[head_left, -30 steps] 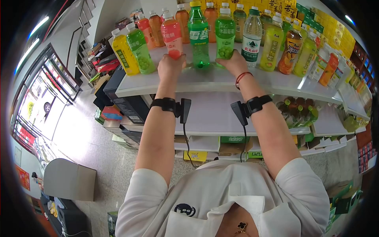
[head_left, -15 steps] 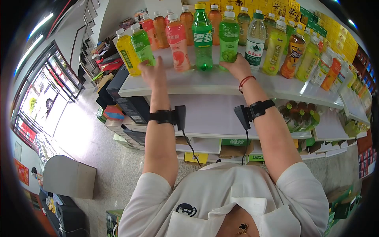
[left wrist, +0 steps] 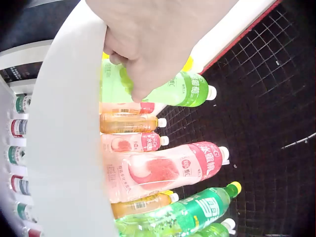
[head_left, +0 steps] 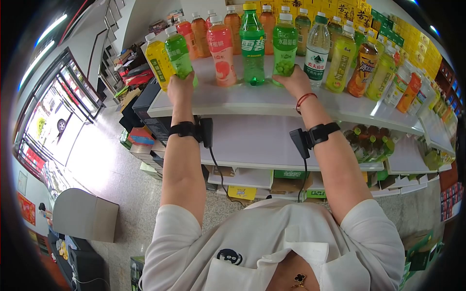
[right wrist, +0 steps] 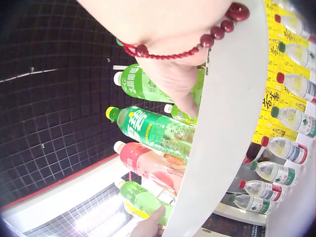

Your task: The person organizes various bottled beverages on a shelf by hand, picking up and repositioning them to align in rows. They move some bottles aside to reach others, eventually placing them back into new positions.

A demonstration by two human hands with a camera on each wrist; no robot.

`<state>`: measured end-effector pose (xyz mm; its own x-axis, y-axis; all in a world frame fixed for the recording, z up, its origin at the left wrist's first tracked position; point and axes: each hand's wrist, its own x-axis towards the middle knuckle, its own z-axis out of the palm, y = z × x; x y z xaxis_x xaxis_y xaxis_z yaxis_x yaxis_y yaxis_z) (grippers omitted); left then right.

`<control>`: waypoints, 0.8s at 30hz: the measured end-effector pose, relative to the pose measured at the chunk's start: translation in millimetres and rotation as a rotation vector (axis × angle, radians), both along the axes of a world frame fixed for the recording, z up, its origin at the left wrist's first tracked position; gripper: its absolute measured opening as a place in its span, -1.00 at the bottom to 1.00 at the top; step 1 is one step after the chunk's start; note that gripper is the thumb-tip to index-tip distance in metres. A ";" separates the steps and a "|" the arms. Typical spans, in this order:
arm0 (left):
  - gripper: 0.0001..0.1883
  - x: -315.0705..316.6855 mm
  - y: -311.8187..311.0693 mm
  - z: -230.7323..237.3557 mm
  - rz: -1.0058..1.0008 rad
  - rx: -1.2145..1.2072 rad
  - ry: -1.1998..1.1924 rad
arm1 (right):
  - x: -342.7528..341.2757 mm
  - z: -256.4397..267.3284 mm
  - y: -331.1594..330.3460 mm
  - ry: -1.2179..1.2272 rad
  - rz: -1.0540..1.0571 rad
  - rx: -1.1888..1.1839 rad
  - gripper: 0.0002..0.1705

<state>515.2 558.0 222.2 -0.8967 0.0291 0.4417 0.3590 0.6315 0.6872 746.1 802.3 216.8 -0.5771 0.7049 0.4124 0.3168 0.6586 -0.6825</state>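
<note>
At the left end of the shelf, my left hand point(head_left: 180, 89) grips the lower part of a green grape drink bottle point(head_left: 177, 52). A yellow bottle point(head_left: 159, 60) stands right beside it. My right hand point(head_left: 295, 82) holds a second green grape drink bottle point(head_left: 285, 42) low down, with the thumb on its near side in the right wrist view. Between the two hands stand a pink peach drink bottle point(head_left: 222, 53) and a green Sprite bottle point(head_left: 253, 46) with a yellow cap. A clear water bottle point(head_left: 316, 51) stands just right of my right hand.
More drink bottles stand behind this row and along the right, among them an orange iced tea bottle point(head_left: 362, 68). Under the white shelf's front edge point(head_left: 233, 107) are lower shelves with packed bottles point(head_left: 369, 140). Yellow boxes point(head_left: 427, 46) are stacked at the back right.
My left hand has gone from the pink peach bottle leftward to the left green grape bottle and now grips it. My right hand stays on its green bottle.
</note>
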 end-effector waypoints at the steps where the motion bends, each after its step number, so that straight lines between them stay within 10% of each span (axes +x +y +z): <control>1: -0.30 -0.1 0.3 -0.8 -0.017 0.007 0.022 | -0.3 0.2 0.1 0.001 0.000 0.001 -0.17; 24: -0.33 14.3 4.5 -0.2 -0.106 -0.019 0.061 | 5.0 5.4 -5.6 0.014 0.031 -0.031 -0.20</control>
